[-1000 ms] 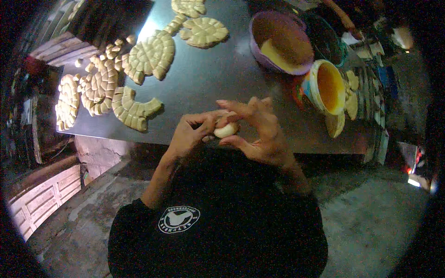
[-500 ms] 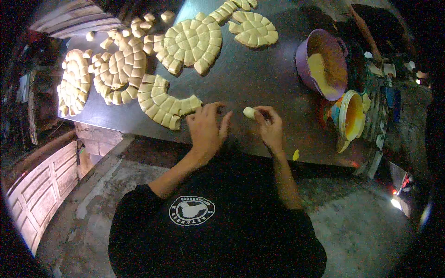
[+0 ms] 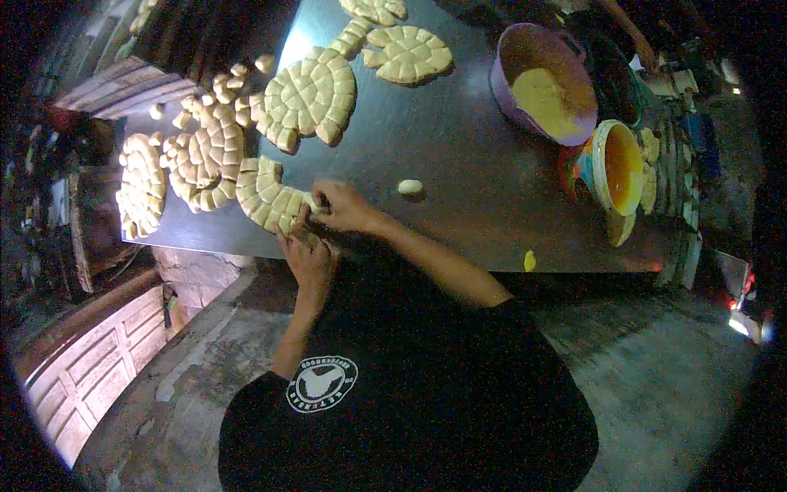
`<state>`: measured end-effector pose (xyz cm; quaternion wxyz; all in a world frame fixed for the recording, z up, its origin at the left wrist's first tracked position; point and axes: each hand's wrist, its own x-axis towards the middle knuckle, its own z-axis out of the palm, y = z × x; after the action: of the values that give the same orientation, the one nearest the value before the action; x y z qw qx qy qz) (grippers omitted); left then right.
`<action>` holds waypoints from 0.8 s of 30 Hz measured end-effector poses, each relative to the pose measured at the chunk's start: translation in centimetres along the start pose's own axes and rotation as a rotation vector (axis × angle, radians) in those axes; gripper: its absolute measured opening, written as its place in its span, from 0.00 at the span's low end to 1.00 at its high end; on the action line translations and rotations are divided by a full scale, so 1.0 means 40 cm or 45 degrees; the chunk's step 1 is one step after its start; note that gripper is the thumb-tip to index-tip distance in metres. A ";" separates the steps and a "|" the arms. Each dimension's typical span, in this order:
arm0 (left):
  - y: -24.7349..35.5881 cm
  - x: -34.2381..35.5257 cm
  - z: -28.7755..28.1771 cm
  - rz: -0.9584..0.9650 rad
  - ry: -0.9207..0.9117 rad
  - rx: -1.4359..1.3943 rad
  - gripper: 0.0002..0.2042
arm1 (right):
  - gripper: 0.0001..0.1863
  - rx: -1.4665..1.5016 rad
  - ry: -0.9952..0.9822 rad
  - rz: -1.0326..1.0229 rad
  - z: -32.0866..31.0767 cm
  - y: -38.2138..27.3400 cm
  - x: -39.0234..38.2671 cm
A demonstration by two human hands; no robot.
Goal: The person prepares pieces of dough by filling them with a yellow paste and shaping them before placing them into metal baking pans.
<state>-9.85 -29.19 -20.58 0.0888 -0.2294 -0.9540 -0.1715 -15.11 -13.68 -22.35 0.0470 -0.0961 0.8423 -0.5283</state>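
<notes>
A curved slab of pale dough [image 3: 264, 187], scored into small blocks, lies at the near left of the metal table. My right hand [image 3: 348, 211] reaches across to its right end, fingers curled and closed on an end block of dough. Just below it, my left hand [image 3: 311, 258] has its fingertips pressed together on the slab's near edge, beside the right fingers. Parts of the dough there are hidden by the fingers. A small rounded dough piece [image 3: 410, 187] lies alone to the right of my hands.
More scored dough slabs [image 3: 311, 94] and loose dough lumps [image 3: 234, 82] cover the table's left and far side. At right stand a purple basin [image 3: 504, 82] with yellowish contents and an orange-and-white tub [image 3: 602, 168]. A yellow scrap [image 3: 529, 261] lies near the front edge.
My right hand has set down the small dough piece and crossed left to the slab. My left hand, spread before, has moved left and nearer to me, and its fingers have closed at the slab's edge.
</notes>
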 end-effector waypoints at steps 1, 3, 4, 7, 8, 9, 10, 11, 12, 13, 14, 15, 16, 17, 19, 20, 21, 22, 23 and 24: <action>0.000 -0.003 0.003 0.007 -0.006 0.051 0.26 | 0.14 0.151 -0.108 0.116 -0.010 -0.011 -0.013; 0.013 0.005 0.000 0.096 0.035 0.125 0.23 | 0.14 0.417 -0.160 0.210 -0.060 -0.052 -0.058; 0.028 0.005 -0.006 0.125 0.053 0.161 0.22 | 0.15 0.534 -0.120 0.193 -0.125 -0.114 -0.101; 0.163 0.073 -0.084 -0.288 -0.082 -0.553 0.19 | 0.14 0.430 0.017 0.060 -0.348 -0.322 -0.242; 0.233 0.107 -0.141 -0.205 -0.139 -0.778 0.15 | 0.15 0.321 0.132 -0.183 -0.376 -0.302 -0.274; 0.285 0.122 -0.173 -0.376 -0.306 -1.260 0.15 | 0.16 0.223 0.250 -0.426 -0.405 -0.280 -0.306; 0.332 0.123 -0.194 -0.562 -0.478 -1.735 0.15 | 0.18 0.123 0.356 -0.668 -0.434 -0.264 -0.344; 0.396 0.137 -0.237 -0.608 -0.575 -1.808 0.15 | 0.19 -0.111 0.370 -0.726 -0.478 -0.271 -0.382; 0.460 0.155 -0.275 -0.651 -0.682 -1.876 0.14 | 0.20 -0.359 0.390 -0.778 -0.536 -0.292 -0.420; 0.507 0.158 -0.270 -0.578 -0.621 -1.919 0.14 | 0.21 -0.411 0.517 -0.786 -0.568 -0.316 -0.448; 0.548 0.161 -0.264 -0.505 -0.558 -1.961 0.14 | 0.23 -0.460 0.646 -0.789 -0.602 -0.341 -0.475; 0.589 0.166 -0.258 -0.430 -0.512 -2.007 0.13 | 0.23 -0.315 0.893 -0.737 -0.613 -0.372 -0.509; 0.627 0.172 -0.251 -0.463 -0.555 -2.088 0.13 | 0.23 -0.133 1.029 -0.594 -0.616 -0.369 -0.541; 0.665 0.178 -0.252 -0.387 -0.591 -2.063 0.13 | 0.23 0.068 1.164 -0.469 -0.622 -0.368 -0.575; 0.727 0.182 -0.266 -0.253 -0.640 -1.985 0.13 | 0.22 0.504 1.109 -0.146 -0.622 -0.316 -0.624; 0.754 0.176 -0.256 -0.162 -0.596 -2.045 0.13 | 0.22 0.678 1.053 -0.027 -0.633 -0.301 -0.646; 0.781 0.174 -0.256 -0.140 -0.566 -2.035 0.13 | 0.22 0.767 0.942 -0.002 -0.655 -0.294 -0.671; 0.804 0.173 -0.258 -0.119 -0.533 -2.026 0.13 | 0.22 0.854 0.827 0.021 -0.671 -0.287 -0.688; 0.821 0.171 -0.260 -0.099 -0.498 -2.017 0.13 | 0.23 0.748 0.889 0.004 -0.676 -0.274 -0.696; 0.821 0.168 -0.245 0.079 -0.445 -1.770 0.16 | 0.23 0.638 0.963 -0.013 -0.682 -0.255 -0.705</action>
<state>0.51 -2.61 -0.44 -0.2269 -0.2840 -0.6174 -0.6976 8.64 12.01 -1.89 -0.2447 0.1140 0.6460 -0.7140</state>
